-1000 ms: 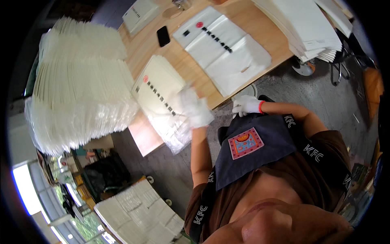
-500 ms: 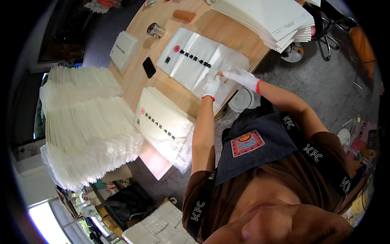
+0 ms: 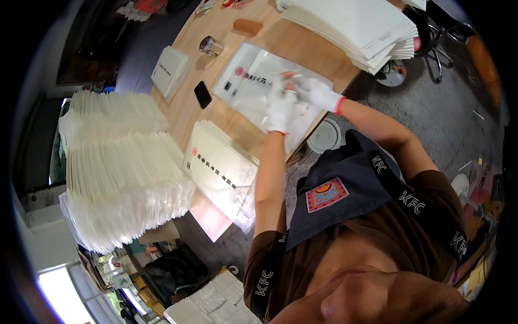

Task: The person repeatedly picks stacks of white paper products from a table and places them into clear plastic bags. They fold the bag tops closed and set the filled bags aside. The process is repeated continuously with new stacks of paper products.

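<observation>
A white printed sheet in a clear plastic sleeve [image 3: 243, 100] lies on the wooden table, with a red round mark and a row of black characters. My left hand [image 3: 280, 110], in a white glove with bare fingertips, is over the sleeve's middle and covers part of the print. Close to its right is my right hand [image 3: 324, 97], gloved the same way, over the sleeve's right part. Motion smears the fingers of both hands, so their grip on the plastic does not show. Nearer to me at the left, a stack of similar printed sleeves [image 3: 224, 162] sits at the table's edge.
A black phone [image 3: 203, 95], a metal-lidded jar [image 3: 211, 46] and an orange-brown block [image 3: 247, 26] lie beyond. A small white pack [image 3: 170, 73] rests at the far-left edge. Tall piles of filled sleeves [image 3: 124, 167] stand left; large white sheets [image 3: 356, 27] are stacked at the far right.
Both hands have moved farther up over the sleeve, now covering more of the printed characters. The right hand has shifted slightly left. The whole view has shifted a little.
</observation>
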